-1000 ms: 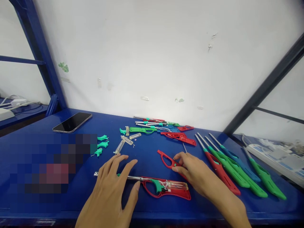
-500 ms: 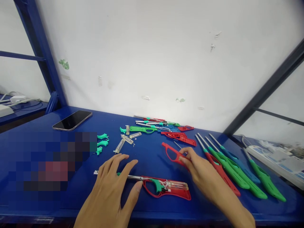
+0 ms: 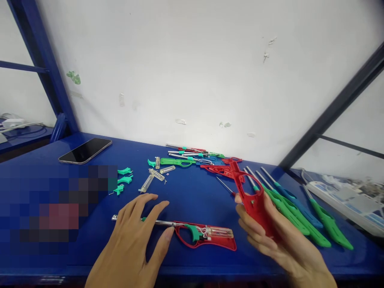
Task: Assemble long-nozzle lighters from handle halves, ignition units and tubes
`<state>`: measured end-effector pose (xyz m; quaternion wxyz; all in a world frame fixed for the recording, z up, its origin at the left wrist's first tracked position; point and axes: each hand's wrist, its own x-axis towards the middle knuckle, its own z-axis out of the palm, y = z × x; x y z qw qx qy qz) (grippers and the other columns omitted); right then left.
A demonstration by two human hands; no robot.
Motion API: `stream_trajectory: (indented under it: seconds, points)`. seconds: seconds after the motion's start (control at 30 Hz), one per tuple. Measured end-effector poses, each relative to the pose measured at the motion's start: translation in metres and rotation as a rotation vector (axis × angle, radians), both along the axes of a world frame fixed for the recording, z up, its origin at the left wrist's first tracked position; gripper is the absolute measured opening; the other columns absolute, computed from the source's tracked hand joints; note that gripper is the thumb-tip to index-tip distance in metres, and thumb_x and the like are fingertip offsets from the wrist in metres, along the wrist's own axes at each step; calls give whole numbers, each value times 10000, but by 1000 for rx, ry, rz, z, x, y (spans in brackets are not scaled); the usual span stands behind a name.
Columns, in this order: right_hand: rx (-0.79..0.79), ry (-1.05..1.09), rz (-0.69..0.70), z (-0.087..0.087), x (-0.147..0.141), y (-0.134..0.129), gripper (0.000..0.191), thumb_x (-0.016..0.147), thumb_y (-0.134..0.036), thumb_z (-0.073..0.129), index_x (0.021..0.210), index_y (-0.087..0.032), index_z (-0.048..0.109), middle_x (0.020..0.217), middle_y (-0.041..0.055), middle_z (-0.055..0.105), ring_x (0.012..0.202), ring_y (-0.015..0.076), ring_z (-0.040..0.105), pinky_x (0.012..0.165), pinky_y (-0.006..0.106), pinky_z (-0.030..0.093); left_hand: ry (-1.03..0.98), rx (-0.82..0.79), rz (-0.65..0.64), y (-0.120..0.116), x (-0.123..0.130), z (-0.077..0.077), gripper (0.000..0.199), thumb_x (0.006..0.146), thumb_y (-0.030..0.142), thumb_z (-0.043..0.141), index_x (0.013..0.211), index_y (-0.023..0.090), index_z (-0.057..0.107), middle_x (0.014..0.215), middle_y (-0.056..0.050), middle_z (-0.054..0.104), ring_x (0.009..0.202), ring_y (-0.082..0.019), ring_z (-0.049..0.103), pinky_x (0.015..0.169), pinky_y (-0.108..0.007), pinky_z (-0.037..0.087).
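Observation:
My right hand [image 3: 292,250] is closed around a red lighter casing half [image 3: 258,206], raised off the table with its inner side and finger loop showing. On the table in front of me lies an opened red gas lighter [image 3: 223,242]; its green trigger [image 3: 194,232], white wires and clear fuel tank [image 3: 220,232] are exposed in the lower casing half. Over its metal tube [image 3: 162,222] rests or hovers my left hand [image 3: 129,240], fingers spread and hiding part of the tube; contact I cannot tell. A thin screwdriver [image 3: 225,185] lies beyond my right hand.
Whole lighters [image 3: 327,224] lie at the right, beside a white power strip [image 3: 339,200]. Opened casings [image 3: 180,162] and metal tubes are heaped near the wall. Clear fuel tanks [image 3: 146,184], green triggers [image 3: 124,180] and a phone [image 3: 87,151] lie left. A blurred patch hides the left side.
My right hand has turned palm up and lifted the red casing half, tilting it upright so its inside shows. My left hand keeps its pose by the tube; the view has shifted slightly.

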<state>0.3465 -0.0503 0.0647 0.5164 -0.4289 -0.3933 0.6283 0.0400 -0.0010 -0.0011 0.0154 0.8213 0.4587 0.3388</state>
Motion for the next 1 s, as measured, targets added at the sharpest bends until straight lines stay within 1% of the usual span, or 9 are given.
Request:
stream_trajectory:
  seconds: [0.03,0.1,0.17,0.23,0.3,0.43,0.6,0.77,1.0]
  points:
    - [29,-75,-6,0,-1,0,486,962,-679,613,1105,-240,764,660,-28,523,454,59,296,397,152,277,1,-4,-2,0,0,0,413,1057,426,489,1465,362,502,1494,-96,546,1371,-394,538,1023,-682,533]
    - [126,-355,-56,1,-5,1,451,946,-650,653,1124,-257,785,726,11,631,543,111,491,477,196,423,8,-14,7,-1,1,1,404,1059,414,482,1459,362,506,1492,-95,544,1372,-392,532,1031,-697,520]
    - [230,-731,-127,3,-9,2,362,883,-554,773,1135,-297,808,876,37,736,749,189,650,663,267,556,28,-27,22,-2,2,0,398,1051,404,498,1446,362,520,1493,-90,539,1382,-389,519,1049,-703,505]
    - [292,-1036,-183,2,-16,3,314,838,-443,845,1136,-347,820,1019,28,779,951,247,702,879,335,575,50,-24,26,-3,3,-1,414,1031,399,534,1443,354,528,1495,-88,534,1390,-390,504,1063,-689,502]
    - [343,-1173,-162,-2,-23,3,302,853,-421,843,1150,-374,815,1087,21,785,1028,270,712,938,358,567,59,-16,19,-3,3,-1,447,1011,373,554,1456,342,521,1499,-92,526,1391,-389,496,1071,-669,506]
    - [420,-1215,-68,-12,-38,1,250,894,-447,813,1128,-359,814,1088,31,780,998,263,732,910,352,591,49,-14,-14,-4,3,0,483,987,291,556,1467,323,512,1503,-99,511,1395,-377,479,1076,-634,520]
    - [470,-1189,-53,-21,-50,-4,215,911,-431,803,1110,-351,808,1089,33,785,1031,270,724,932,362,595,22,21,-80,-6,3,4,441,1004,255,562,1439,324,549,1432,-85,579,1367,-345,504,1079,-587,528]
    - [455,-1197,-64,-30,-51,-6,223,906,-415,812,1123,-367,804,1141,23,770,1055,261,720,947,353,589,1,47,-142,0,5,2,340,1037,285,588,1373,328,618,1345,-57,661,1333,-324,538,1063,-539,538]
    - [435,-1231,-81,-37,-50,-5,231,907,-410,813,1133,-367,802,1152,17,769,1073,266,713,966,375,582,32,64,-142,4,5,2,270,1065,253,546,1283,298,699,1278,-49,711,1279,-321,574,1025,-551,540]
